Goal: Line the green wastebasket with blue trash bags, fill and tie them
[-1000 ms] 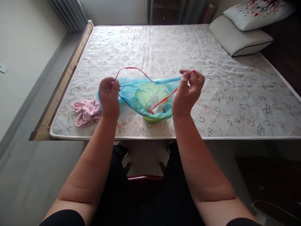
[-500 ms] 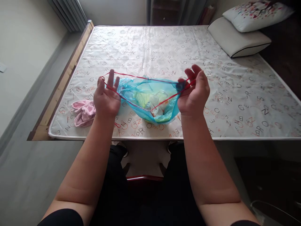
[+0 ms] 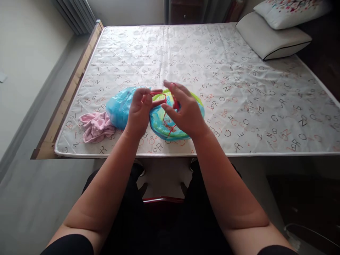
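The red drawstring [image 3: 165, 98] is drawn together between my two hands. My left hand [image 3: 141, 109] is closed on one end of it, with its fingers bent. My right hand [image 3: 186, 108] has the other end looped at its fingers, the thumb pointing left. Below lies a basket with a yellow-green rim [image 3: 199, 98], lined with a thin blue bag [image 3: 159, 124]. Slack red cord hangs over the liner. What is inside the basket is partly hidden by my hands. A bulging blue plastic bag [image 3: 119, 108] rests just left of my left hand.
A pink cloth [image 3: 96, 127] lies crumpled at the left on the letter-printed mattress [image 3: 247, 102]. A white pillow [image 3: 273, 37] with a printed cushion [image 3: 292, 12] on it sits at the far right. Along the left side runs a wooden bed rail [image 3: 77, 79].
My hands have come together from wide apart. The stretched red drawstring is now gathered between them. The basket rim and the bulging blue bag at left show more clearly.
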`<move>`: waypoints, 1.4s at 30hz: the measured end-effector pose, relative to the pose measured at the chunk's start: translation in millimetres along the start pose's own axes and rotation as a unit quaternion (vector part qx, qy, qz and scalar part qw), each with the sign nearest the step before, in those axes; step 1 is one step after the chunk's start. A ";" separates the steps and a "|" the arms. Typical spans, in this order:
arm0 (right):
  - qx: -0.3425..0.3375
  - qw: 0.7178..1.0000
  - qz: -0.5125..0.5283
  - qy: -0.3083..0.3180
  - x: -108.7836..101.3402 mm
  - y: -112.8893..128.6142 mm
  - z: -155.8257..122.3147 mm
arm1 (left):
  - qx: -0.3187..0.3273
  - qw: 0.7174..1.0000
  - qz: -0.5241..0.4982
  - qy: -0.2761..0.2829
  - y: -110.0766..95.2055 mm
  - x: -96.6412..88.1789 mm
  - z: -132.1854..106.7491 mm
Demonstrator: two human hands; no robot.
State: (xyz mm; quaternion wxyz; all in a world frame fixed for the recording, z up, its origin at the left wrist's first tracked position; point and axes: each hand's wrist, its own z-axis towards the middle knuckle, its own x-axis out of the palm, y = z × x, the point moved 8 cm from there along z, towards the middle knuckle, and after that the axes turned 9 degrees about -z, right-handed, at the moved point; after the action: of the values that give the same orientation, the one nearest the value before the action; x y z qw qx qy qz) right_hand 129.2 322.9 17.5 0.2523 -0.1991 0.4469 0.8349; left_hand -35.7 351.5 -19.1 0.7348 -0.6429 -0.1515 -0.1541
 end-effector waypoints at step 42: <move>0.104 0.981 0.156 -0.051 -23.5 -15.3 11.8 | -0.115 0.945 0.077 0.298 60.7 51.0 -44.1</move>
State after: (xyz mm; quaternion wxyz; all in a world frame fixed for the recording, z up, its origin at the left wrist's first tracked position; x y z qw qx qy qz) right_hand 155.8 334.4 26.9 0.1603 -0.0569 0.5438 0.8218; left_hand 37.2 313.8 -57.8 0.6771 -0.6576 0.1431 -0.2977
